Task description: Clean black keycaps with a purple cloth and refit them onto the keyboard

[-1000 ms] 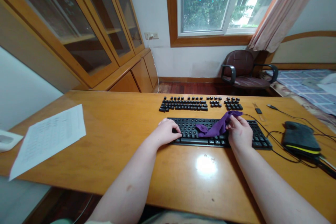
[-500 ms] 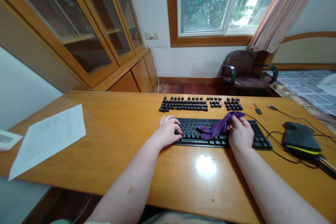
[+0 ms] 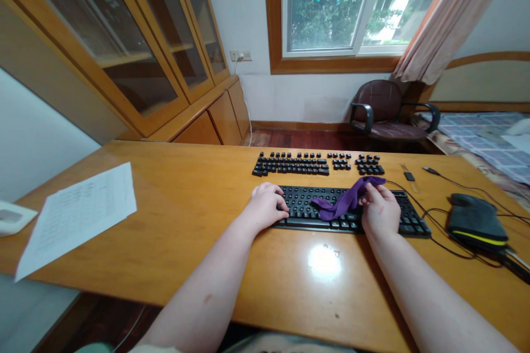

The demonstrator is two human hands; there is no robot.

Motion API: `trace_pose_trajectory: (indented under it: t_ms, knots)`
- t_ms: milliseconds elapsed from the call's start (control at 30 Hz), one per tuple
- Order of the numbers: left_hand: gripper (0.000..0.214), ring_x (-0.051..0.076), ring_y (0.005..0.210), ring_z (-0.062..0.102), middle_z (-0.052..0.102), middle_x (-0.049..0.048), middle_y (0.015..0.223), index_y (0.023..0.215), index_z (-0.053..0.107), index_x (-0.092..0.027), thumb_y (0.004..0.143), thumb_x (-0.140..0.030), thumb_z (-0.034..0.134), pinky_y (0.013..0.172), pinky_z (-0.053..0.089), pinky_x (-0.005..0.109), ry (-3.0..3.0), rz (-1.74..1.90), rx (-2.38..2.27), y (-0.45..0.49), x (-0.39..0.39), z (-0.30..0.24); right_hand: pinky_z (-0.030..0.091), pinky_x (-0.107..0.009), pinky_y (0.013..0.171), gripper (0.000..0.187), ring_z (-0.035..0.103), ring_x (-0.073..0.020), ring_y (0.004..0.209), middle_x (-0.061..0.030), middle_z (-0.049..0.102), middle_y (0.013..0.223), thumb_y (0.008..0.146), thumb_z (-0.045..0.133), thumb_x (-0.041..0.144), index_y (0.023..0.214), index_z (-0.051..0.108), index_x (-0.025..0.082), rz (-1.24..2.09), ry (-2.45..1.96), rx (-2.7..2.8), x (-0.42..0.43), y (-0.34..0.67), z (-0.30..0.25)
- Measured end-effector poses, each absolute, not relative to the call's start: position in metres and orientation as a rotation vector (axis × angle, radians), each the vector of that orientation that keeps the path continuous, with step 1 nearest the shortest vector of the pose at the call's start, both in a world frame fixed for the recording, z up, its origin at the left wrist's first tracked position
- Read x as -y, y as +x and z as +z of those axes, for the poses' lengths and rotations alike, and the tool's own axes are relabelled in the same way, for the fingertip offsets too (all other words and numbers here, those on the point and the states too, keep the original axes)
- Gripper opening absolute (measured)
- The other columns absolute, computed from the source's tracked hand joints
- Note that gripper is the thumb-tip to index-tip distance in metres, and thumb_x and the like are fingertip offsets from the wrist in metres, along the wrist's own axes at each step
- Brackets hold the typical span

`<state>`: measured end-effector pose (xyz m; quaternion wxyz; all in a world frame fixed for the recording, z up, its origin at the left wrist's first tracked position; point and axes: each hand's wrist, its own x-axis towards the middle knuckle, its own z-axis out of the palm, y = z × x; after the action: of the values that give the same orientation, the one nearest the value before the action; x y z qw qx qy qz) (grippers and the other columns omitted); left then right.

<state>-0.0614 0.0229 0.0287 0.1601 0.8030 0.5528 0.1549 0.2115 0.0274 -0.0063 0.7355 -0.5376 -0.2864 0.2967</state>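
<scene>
A black keyboard (image 3: 306,223) lies on the wooden desk in front of me, with many of its keycaps off. At its left end, my left hand (image 3: 267,205) is closed on the edge, fingers curled over the keys. A purple cloth (image 3: 342,204) is pinched in my right hand (image 3: 381,210) above the right half of the keyboard. Its loose end drapes across the middle keys and hides some of them. Behind the keyboard, loose black keycaps (image 3: 290,166) are laid out in rows, grouped like a keyboard layout.
A small keycap puller (image 3: 409,176) and a cable plug (image 3: 431,170) lie at the right rear. Cables run around a dark grey pouch (image 3: 476,220) with a yellow edge. Paper sheets (image 3: 83,209) lie at left, beside a white object (image 3: 14,218).
The fingers of my left hand have drawn in slightly at the keyboard's left end. My right hand and the cloth stay nearly in place.
</scene>
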Motion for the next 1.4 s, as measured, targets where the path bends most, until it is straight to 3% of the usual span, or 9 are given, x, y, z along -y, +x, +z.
trace_pose_trajectory:
  t_ms: [467, 633, 733, 833, 967, 1100, 1400]
  knots:
    - [0.009, 0.023, 0.101, 0.045, 0.061, -0.0016, 0.100, 0.064, 0.072, -0.031, 0.057, -0.033, 0.077, 0.092, 0.031, 0.041, 2.314, 0.429, -1.545, -0.064, -0.027, 0.026, 0.032, -0.021, 0.042, 0.020, 0.043, -0.0079, 0.040, 0.0059, 0.050, 0.045, 0.067, 0.068, 0.032, 0.065, 0.056, 0.016, 0.687, -1.175, 0.657, -0.026, 0.211, -0.004]
    - [0.013, 0.020, 0.092, 0.052, 0.064, 0.0005, 0.087, 0.069, 0.070, -0.025, 0.068, -0.038, 0.067, 0.088, 0.037, 0.036, 2.308, 0.547, -1.429, -0.066, -0.029, 0.030, 0.031, -0.021, 0.041, 0.021, 0.042, -0.0078, 0.039, 0.0064, 0.049, 0.045, 0.065, 0.070, 0.032, 0.066, 0.056, 0.016, 0.712, -1.162, 0.645, -0.026, 0.211, -0.004]
    - [0.021, 0.019, 0.086, 0.054, 0.065, 0.0028, 0.082, 0.072, 0.067, -0.021, 0.077, -0.038, 0.056, 0.083, 0.041, 0.033, 2.217, 0.731, -1.633, -0.072, -0.033, 0.030, 0.032, -0.021, 0.041, 0.022, 0.043, -0.0080, 0.039, 0.0063, 0.049, 0.045, 0.065, 0.070, 0.033, 0.067, 0.056, 0.016, 0.718, -1.149, 0.646, -0.027, 0.211, -0.005]
    - [0.020, 0.021, 0.088, 0.055, 0.065, 0.0043, 0.088, 0.080, 0.066, -0.021, 0.080, -0.035, 0.052, 0.082, 0.042, 0.034, 2.107, 0.831, -1.947, -0.082, -0.038, 0.035, 0.032, -0.021, 0.041, 0.021, 0.042, -0.0079, 0.039, 0.0065, 0.048, 0.044, 0.065, 0.069, 0.033, 0.066, 0.056, 0.017, 0.725, -1.140, 0.641, -0.027, 0.211, -0.005]
    - [0.017, 0.026, 0.090, 0.054, 0.065, 0.0054, 0.092, 0.086, 0.067, -0.025, 0.078, -0.035, 0.055, 0.080, 0.041, 0.039, 2.111, 0.666, -2.170, -0.095, -0.052, 0.048, 0.032, -0.021, 0.040, 0.021, 0.042, -0.0083, 0.038, 0.0069, 0.047, 0.044, 0.065, 0.070, 0.033, 0.067, 0.056, 0.017, 0.730, -1.146, 0.633, -0.027, 0.210, -0.004]
    - [0.018, 0.027, 0.096, 0.050, 0.063, 0.0064, 0.096, 0.092, 0.066, -0.025, 0.077, -0.031, 0.058, 0.084, 0.038, 0.040, 2.228, 0.561, -2.209, -0.101, -0.076, 0.046, 0.032, -0.021, 0.041, 0.021, 0.043, -0.0081, 0.040, 0.0062, 0.049, 0.044, 0.067, 0.069, 0.033, 0.065, 0.056, 0.017, 0.714, -1.175, 0.685, -0.025, 0.210, -0.002]
    - [0.021, 0.024, 0.099, 0.047, 0.059, 0.0057, 0.100, 0.095, 0.067, -0.026, 0.080, -0.033, 0.054, 0.092, 0.031, 0.039, 2.403, 0.692, -2.133, -0.102, -0.086, 0.004, 0.032, -0.021, 0.042, 0.023, 0.044, -0.0084, 0.040, 0.0053, 0.050, 0.044, 0.067, 0.069, 0.035, 0.066, 0.056, 0.016, 0.708, -1.226, 0.683, -0.022, 0.210, 0.000]
